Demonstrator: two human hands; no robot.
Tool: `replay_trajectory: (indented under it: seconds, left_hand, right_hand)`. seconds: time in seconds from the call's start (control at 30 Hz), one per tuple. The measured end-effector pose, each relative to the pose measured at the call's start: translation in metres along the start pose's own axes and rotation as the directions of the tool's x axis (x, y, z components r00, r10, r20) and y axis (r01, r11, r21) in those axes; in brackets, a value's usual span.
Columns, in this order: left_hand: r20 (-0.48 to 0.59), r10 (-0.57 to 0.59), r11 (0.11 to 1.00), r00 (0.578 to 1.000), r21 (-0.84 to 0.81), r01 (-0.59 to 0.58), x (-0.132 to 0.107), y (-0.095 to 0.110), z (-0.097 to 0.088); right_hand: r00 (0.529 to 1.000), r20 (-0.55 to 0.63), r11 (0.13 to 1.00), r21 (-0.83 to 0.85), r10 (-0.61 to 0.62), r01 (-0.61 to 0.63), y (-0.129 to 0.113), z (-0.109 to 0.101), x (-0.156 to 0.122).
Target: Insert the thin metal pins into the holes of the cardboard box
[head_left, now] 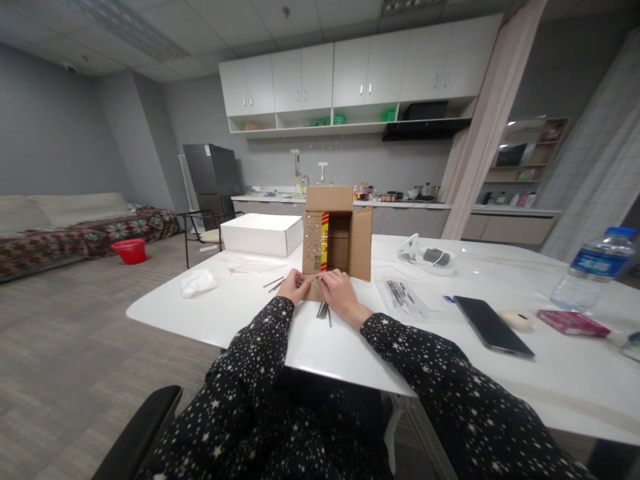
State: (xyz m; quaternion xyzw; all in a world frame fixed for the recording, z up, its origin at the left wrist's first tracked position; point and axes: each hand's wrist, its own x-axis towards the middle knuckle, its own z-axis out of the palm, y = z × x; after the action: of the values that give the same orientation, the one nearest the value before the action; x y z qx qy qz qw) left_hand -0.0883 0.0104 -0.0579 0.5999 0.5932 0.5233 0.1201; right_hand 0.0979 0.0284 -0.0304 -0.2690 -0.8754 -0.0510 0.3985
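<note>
An open cardboard box (360, 245) stands on the white table in front of me, its opening facing me and its flaps folded out. Small round studs dot the left flap, beside a red and yellow strip (325, 243). My left hand (294, 287) is closed at the left edge of the lower flap (314, 291), fingers bent around it. Over the same flap, my right hand (340, 293) pinches with thumb and fingertips; what it holds is too small to make out. Several long dark nails (323, 311) lie just below the flap, and more thin nails (275, 285) lie left of my left hand.
A white box (263, 233) stands at the back left, near a crumpled white bag (199, 283). To the right are a clear plastic packet (403, 298), a white cabled device (433, 257), a phone (493, 325), a red packet (573, 323) and a water bottle (593, 267).
</note>
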Motion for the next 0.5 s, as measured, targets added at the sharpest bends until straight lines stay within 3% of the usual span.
replay_trajectory:
  seconds: [0.5]
  left_hand:
    - [-0.015, 0.002, 1.000, 1.000, -0.023, -0.002, 0.0007, 0.0001, 0.0000]
  right_hand:
    - [0.999, 0.040, 0.992, -0.123, -0.020, 0.024, -0.0056, -0.0026, 0.0011]
